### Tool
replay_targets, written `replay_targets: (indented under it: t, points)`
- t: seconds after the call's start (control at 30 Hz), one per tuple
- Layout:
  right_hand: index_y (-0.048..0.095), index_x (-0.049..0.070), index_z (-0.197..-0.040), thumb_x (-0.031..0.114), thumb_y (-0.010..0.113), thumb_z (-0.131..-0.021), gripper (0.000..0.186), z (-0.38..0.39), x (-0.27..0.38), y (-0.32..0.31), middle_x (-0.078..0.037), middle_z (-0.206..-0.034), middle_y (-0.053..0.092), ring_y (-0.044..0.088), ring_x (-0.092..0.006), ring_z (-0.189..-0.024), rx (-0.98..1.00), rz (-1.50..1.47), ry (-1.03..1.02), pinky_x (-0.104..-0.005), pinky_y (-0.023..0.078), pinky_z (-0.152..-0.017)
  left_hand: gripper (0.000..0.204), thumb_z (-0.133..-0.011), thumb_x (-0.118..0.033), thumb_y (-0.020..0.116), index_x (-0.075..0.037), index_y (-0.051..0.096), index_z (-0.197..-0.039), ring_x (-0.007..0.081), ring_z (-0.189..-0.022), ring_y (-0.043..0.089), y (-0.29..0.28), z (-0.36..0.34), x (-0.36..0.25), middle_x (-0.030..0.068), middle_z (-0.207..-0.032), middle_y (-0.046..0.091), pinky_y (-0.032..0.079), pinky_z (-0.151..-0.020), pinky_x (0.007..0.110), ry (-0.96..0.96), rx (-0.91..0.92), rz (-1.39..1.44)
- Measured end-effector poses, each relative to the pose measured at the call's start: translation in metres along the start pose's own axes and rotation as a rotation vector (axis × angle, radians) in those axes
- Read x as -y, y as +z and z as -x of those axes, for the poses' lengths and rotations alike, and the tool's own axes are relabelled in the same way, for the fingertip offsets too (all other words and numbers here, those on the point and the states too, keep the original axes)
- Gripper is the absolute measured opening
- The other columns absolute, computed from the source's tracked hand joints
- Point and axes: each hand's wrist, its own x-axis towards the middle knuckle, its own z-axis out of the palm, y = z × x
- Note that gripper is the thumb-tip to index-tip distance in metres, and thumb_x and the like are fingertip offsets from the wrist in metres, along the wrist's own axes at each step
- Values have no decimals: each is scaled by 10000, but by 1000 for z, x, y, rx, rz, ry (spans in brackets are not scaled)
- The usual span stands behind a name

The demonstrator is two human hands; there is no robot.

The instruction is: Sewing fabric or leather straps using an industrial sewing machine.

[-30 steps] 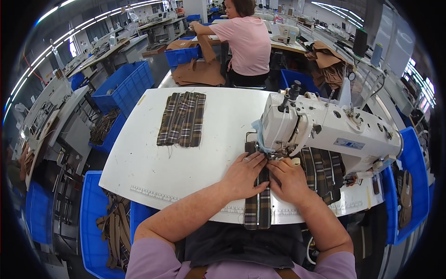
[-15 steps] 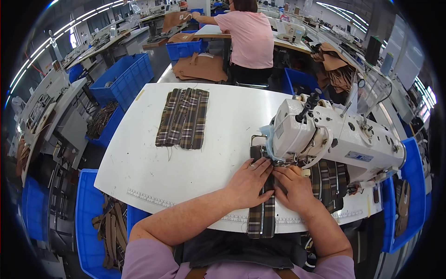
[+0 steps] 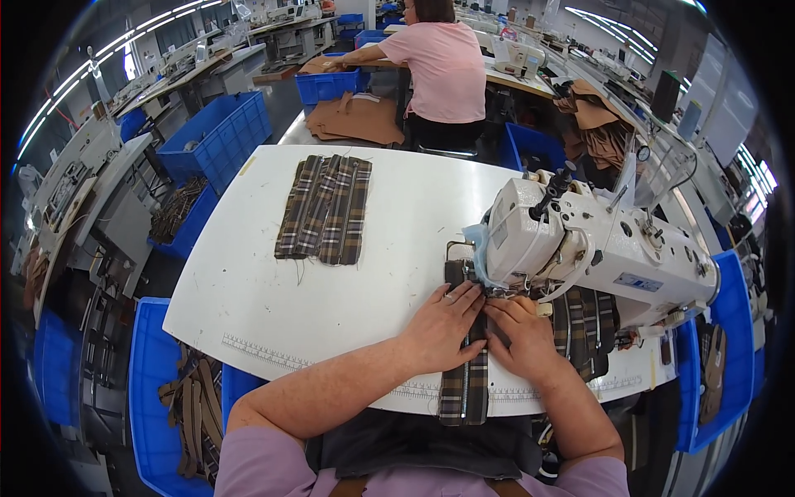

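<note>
Both my hands lie at the needle area of a white sewing machine (image 3: 571,232). Under them runs a plaid fabric strip with a zipper (image 3: 464,389), its near end reaching over the table's front edge. My left hand (image 3: 445,325) rests flat on the strip, fingers stretched toward the presser foot. Against the strip's right side, my right hand (image 3: 520,333) has its fingers extended and laid down by the foot. The hands and machine head hide the stitching point. Several plaid zipper pieces (image 3: 321,211) lie at the table's far left, and more plaid pieces (image 3: 584,327) lie right of my right hand.
The white table (image 3: 248,290) carries a printed ruler along its front edge. Blue bins (image 3: 149,398) with strips stand at the left, and another blue bin (image 3: 686,398) at the right. Ahead, a co-worker in a pink shirt (image 3: 447,70) sits near brown fabric pieces (image 3: 356,120).
My hands and the strip stay nearly in place, with a slight shift of the view. The co-worker's arm has lowered the brown piece toward the blue bin.
</note>
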Motion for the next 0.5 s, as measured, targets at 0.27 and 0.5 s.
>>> replay_targets:
  t: [0.27, 0.5]
  points:
    - [711, 49, -1235, 138, 759, -799, 447, -2, 4, -4, -82, -1230, 698, 632, -312, -1117, 19, 6, 18, -420, 514, -959, 764, -978, -463, 613, 104, 496, -1478, 378, -1502, 405, -1, 0, -1, 268, -1554, 477, 301, -1248, 543, 3, -6, -1]
    - [709, 48, -1237, 137, 758, -804, 445, -2, 3, -2, -87, -1236, 695, 627, -316, -1121, 32, -3, 32, -423, 492, -965, 766, -976, -463, 623, 105, 499, -1474, 380, -1500, 406, 0, 0, 0, 265, -1552, 480, 310, -1242, 545, 2, -15, 8]
